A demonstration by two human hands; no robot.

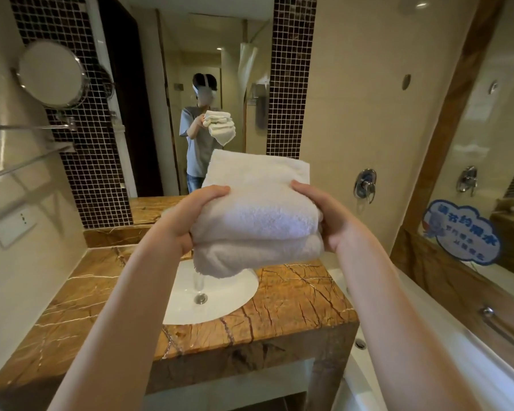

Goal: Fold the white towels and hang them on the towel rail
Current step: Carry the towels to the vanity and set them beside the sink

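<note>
Step in hand: folding seemingly done, carry-to-rail stage.

Stack of white towels (258, 212) held in the air above the sink (220, 295), clear of the table (294, 304). Two folded bundles, one atop the other. Loose corner drooping from the lower one toward the basin.

Left grip (195, 216): closed round the stack's left end, thumb over the top, fingers hidden underneath. Right grip (324, 215): same on the right end, thumb on the upper fold, palm against the side. Nothing else held.

Wall mirror (220, 84) ahead: same stack reflected, held chest-high.

Probable destination: chrome bar (33, 127) on the left wall, below the round shaving mirror (52, 74) and above a glass shelf (27, 166). Not certain: this bar or the handle (505, 327) by the bathtub as the towel rail. Left bar judged likelier.

Next move, as judged: turn left, keep both ends squeezed against sliding, free one towel, drape over the bar with the fold square.

Risks: drooping corner unravelling; lower bundle slipping out into the sink.

Writing: blue cloud-shaped sticker (462, 232) on the framed glass to the right. White Chinese characters in several lines, top line largest, too soft to read with confidence. No brand or label visible on towels or fittings.
</note>
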